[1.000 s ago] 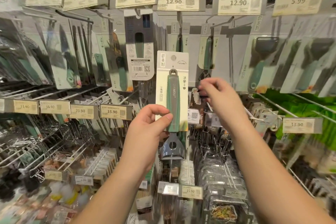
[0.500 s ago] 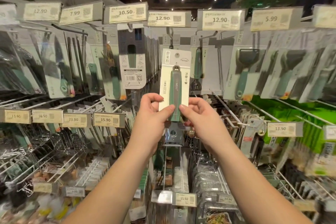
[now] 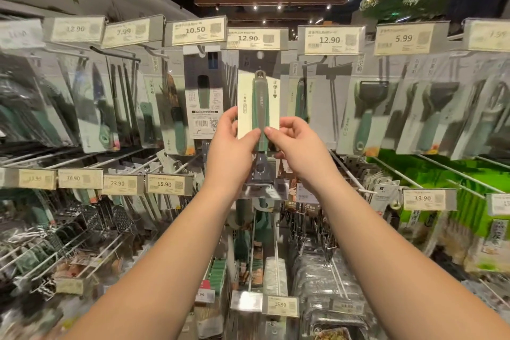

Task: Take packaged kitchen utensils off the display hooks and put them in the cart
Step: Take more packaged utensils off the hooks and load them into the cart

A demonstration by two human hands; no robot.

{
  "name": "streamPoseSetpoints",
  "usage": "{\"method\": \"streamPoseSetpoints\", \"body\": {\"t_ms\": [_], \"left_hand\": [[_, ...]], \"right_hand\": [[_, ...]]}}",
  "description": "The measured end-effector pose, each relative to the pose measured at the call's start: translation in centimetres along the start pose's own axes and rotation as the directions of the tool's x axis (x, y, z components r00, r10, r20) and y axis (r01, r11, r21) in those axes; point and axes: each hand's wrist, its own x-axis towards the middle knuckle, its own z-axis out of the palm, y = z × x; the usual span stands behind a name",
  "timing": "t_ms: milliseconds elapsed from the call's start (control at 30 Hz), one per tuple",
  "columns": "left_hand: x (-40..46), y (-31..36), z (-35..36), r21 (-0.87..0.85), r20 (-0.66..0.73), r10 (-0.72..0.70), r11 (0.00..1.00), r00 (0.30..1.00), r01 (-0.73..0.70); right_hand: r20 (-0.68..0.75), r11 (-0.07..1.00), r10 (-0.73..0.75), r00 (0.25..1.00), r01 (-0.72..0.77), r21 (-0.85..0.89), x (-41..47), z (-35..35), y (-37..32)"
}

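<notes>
A packaged utensil with a green handle on a cream card stands upright in front of the display, its top just under the 12.90 price tag. My left hand pinches the card's lower left and my right hand pinches the handle's lower right. The utensil's grey metal head sticks out below my fingers. No cart is in view.
Rows of hooks carry packaged utensils: a grey-carded one to the left, green-handled peelers to the right. Wire hooks jut toward me at mid height. Price tags line each row. Lower hooks hold graters and bagged goods.
My right hand came in from the right and took hold of the package beside my left. Both hands then lifted the package upward toward the top row of hooks.
</notes>
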Motion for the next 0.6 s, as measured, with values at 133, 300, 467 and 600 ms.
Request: {"method": "streamPoseSetpoints", "body": {"t_ms": [133, 300, 467, 600], "left_hand": [[1.0, 0.4, 0.1, 0.023, -0.002, 0.011, 1.000, 1.000, -0.011], [1.5, 0.4, 0.4, 0.027, -0.028, -0.022, 0.999, 0.999, 0.023], [1.8, 0.1, 0.6, 0.054, -0.059, -0.020, 0.998, 0.998, 0.024], [2.2, -0.2, 0.4, 0.032, -0.062, -0.036, 0.999, 0.997, 0.038]], "right_hand": [[-0.019, 0.999, 0.005, 1.000, -0.006, -0.039, 1.1, -0.1, -0.3], [-0.015, 0.996, 0.043, 0.999, -0.044, -0.084, 1.9, 0.0, -0.5], [0.005, 0.995, 0.041, 0.999, -0.040, -0.088, 2.4, 0.0, -0.4], [0.027, 0.997, 0.036, 0.999, -0.034, -0.072, 2.7, -0.1, -0.5]]}}
